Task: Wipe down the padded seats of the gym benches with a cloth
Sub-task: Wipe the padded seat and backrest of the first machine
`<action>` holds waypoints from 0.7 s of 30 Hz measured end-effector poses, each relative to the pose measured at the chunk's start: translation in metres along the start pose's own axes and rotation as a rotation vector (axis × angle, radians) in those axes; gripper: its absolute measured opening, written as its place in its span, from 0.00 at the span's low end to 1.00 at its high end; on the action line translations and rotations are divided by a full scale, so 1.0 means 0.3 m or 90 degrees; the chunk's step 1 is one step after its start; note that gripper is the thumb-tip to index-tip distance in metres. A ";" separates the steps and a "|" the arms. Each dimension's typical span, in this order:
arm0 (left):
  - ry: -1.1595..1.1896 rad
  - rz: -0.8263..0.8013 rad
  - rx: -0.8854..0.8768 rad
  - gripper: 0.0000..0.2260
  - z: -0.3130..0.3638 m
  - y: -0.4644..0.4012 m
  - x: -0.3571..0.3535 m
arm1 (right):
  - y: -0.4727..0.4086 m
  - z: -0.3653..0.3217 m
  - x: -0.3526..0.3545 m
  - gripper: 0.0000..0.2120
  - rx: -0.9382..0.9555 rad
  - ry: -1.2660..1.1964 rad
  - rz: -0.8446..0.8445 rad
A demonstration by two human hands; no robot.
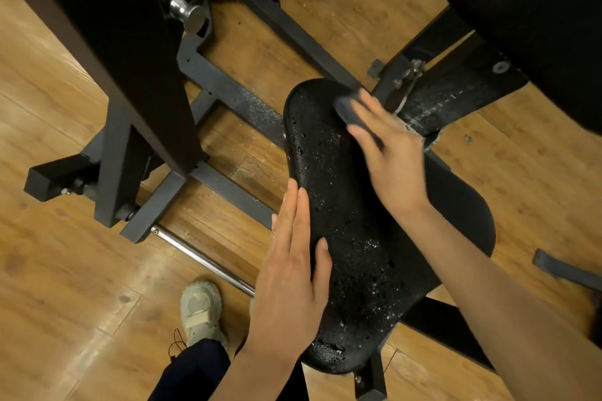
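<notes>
Left hand (pixel 290 273) flat on black seat (pixel 351 238); wood floor (pixel 65 286) below.

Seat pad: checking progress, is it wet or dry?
Wet: droplets speckle the seat pad below the cloth under the right hand.

Right hand (pixel 387 153) presses a blurred, seemingly dark cloth (pixel 350 111) onto seat (pixel 345 221).
</notes>
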State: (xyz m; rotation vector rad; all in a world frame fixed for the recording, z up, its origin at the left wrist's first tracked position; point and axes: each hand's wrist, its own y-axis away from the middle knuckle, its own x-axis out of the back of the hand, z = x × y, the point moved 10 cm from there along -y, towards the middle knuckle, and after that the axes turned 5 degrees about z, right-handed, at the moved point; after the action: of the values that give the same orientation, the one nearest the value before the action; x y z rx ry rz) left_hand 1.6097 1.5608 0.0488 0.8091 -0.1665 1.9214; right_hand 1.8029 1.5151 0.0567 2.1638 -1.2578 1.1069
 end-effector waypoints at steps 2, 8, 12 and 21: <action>0.010 0.004 -0.003 0.28 -0.001 -0.002 0.001 | 0.075 0.047 0.056 0.18 -0.057 0.011 0.044; -0.001 -0.004 0.010 0.28 -0.007 -0.007 -0.007 | -0.191 -0.182 -0.198 0.15 0.025 0.009 0.007; 0.000 -0.012 0.013 0.28 -0.012 0.000 -0.009 | -0.030 -0.138 -0.115 0.17 0.077 -0.010 -0.029; -0.015 0.003 -0.003 0.27 -0.013 -0.010 -0.012 | -0.122 -0.214 -0.183 0.16 0.090 0.000 -0.035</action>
State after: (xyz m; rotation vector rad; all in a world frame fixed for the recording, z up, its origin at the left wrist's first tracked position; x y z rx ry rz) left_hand 1.6115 1.5613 0.0430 0.8284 -0.1873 1.9157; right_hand 1.7909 1.6064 0.0537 2.2866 -1.1443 1.2072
